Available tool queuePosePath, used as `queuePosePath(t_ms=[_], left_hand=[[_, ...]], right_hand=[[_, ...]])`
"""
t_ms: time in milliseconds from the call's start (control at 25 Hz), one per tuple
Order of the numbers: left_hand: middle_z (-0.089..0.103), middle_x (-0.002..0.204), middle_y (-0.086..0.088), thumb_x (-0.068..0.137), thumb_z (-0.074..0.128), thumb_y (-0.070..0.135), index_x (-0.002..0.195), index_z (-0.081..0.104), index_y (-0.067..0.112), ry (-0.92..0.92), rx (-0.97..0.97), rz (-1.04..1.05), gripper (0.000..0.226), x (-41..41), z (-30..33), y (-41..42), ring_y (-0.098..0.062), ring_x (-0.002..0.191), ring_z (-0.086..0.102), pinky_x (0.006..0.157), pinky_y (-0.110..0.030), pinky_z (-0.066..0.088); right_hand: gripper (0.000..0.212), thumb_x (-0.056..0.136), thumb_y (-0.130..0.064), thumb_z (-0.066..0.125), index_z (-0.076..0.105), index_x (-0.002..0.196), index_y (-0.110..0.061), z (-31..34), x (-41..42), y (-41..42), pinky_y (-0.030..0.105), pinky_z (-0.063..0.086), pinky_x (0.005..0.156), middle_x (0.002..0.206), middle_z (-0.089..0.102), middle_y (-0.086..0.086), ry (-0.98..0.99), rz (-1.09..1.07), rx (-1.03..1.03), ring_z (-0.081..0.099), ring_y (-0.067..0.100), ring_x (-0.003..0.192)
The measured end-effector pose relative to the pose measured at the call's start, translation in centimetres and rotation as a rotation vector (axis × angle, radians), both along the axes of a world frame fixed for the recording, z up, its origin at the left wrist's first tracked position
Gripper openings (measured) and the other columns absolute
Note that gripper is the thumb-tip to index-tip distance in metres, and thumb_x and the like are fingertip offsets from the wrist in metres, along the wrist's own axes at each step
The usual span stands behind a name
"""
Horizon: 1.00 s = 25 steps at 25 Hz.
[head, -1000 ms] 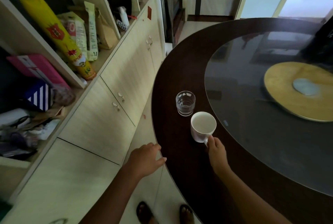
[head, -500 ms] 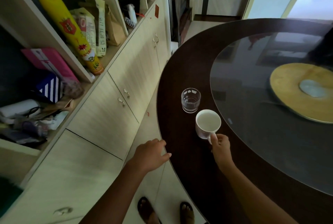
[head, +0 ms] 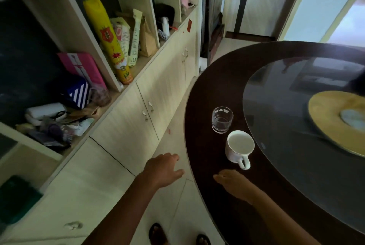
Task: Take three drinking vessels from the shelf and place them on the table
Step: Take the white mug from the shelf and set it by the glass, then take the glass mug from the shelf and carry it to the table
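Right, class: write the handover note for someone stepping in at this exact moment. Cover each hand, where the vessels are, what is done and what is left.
Left hand: open, empty, over the floor between cabinet and table.
Right hand: open, empty, over the table edge, just short of the mug's handle, not touching it.
Glass: upright on the table's dark rim.
Mug: upright right beside the glass, nearer the person, handle toward the right hand.
Done: two vessels placed.
Left: fetch a third from the shelf and set it on the table. No third vessel can be clearly picked out on the shelves from here.
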State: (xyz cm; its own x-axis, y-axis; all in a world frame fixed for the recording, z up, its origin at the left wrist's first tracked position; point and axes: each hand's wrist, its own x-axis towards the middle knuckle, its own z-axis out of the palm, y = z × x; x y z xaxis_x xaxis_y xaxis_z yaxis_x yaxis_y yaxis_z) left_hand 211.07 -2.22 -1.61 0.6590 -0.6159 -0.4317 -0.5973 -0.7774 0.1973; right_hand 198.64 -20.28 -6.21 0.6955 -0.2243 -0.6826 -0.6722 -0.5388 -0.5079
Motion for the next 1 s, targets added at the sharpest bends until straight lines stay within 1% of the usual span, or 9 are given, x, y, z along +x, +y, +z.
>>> queuePosePath(t_ms=[80,240,320,400,560,720,800,880,1000], left_hand=[[0.047,0.142,-0.004,0.090,0.047,0.051,0.138,0.039,0.020,-0.009,0.013,0.031,0.057,1.1,1.4,1.5,-0.023,0.125,0.049,0.099,-0.036,0.043],[0.046,0.144,-0.002,0.089,0.048,0.054,0.138,0.039,0.022,-0.077,-0.010,0.111,0.059,4.6,6.5,5.0,-0.022,0.125,0.049,0.100,-0.036,0.043],[0.045,0.144,-0.002,0.090,0.048,0.052,0.138,0.040,0.022,-0.164,-0.049,0.144,0.058,6.8,10.6,7.1,-0.022,0.125,0.048,0.099,-0.035,0.043],[0.046,0.142,-0.001,0.090,0.048,0.050,0.136,0.043,0.023,-0.273,-0.083,0.161,0.054,9.0,15.4,9.1,-0.021,0.124,0.048,0.095,-0.034,0.042],[0.057,0.120,0.000,0.089,0.051,0.050,0.117,0.054,0.024,-0.473,-0.112,0.210,0.038,12.8,25.6,13.1,-0.021,0.108,0.055,0.078,-0.030,0.039],[0.052,0.129,-0.002,0.090,0.047,0.051,0.127,0.049,0.023,-0.801,-0.096,0.205,0.047,15.8,35.0,16.9,-0.022,0.116,0.050,0.087,-0.034,0.041],[0.050,0.133,0.000,0.090,0.048,0.049,0.129,0.048,0.024,-0.980,-0.144,0.172,0.047,16.8,39.2,18.1,-0.021,0.121,0.047,0.093,-0.034,0.038],[0.045,0.139,-0.002,0.090,0.048,0.046,0.134,0.042,0.024,-1.196,-0.180,0.132,0.050,18.2,43.5,19.3,-0.021,0.130,0.039,0.108,-0.035,0.028],[0.026,0.154,-0.005,0.091,0.048,0.045,0.146,0.023,0.023,-1.480,-0.161,0.120,0.065,21.0,49.7,20.2,-0.021,0.145,0.016,0.119,-0.040,0.006]], right_hand=[[0.044,0.095,-0.036,0.042,0.052,0.126,-0.008,3.2,2.7,1.3,0.036,0.041,0.100,0.129,0.057,0.015,-0.053,0.078,-0.043,0.054,0.029,0.118],[0.052,0.092,-0.045,0.045,0.043,0.136,-0.017,10.1,8.7,3.4,0.029,0.037,0.095,0.140,0.050,0.008,-0.167,0.290,-0.032,0.050,0.022,0.124],[0.055,0.090,-0.048,0.046,0.039,0.138,-0.022,14.3,12.1,4.8,0.031,0.035,0.102,0.145,0.044,0.005,-0.275,0.380,-0.068,0.045,0.020,0.129],[0.059,0.089,-0.053,0.045,0.037,0.140,-0.026,18.9,15.6,6.6,0.034,0.031,0.109,0.148,0.039,0.001,-0.396,0.448,-0.136,0.039,0.019,0.134],[0.059,0.086,-0.054,0.051,0.039,0.138,-0.030,28.6,22.0,11.2,0.031,0.034,0.107,0.146,0.041,-0.002,-0.666,0.562,-0.236,0.042,0.016,0.130],[0.059,0.083,-0.049,0.058,0.044,0.136,-0.029,38.2,27.2,15.5,0.025,0.041,0.096,0.127,0.055,-0.006,-0.958,0.621,-0.298,0.052,0.013,0.117],[0.061,0.082,-0.049,0.058,0.040,0.137,-0.030,42.6,29.0,17.1,0.024,0.041,0.093,0.134,0.053,-0.002,-1.101,0.588,-0.300,0.054,0.013,0.115],[0.063,0.083,-0.049,0.058,0.036,0.139,-0.031,47.1,30.9,18.7,0.023,0.040,0.088,0.136,0.052,0.002,-1.248,0.535,-0.307,0.055,0.013,0.108],[0.061,0.084,-0.047,0.058,0.039,0.138,-0.027,53.1,33.9,20.1,0.028,0.041,0.092,0.134,0.054,0.007,-1.441,0.469,-0.301,0.054,0.018,0.116]])
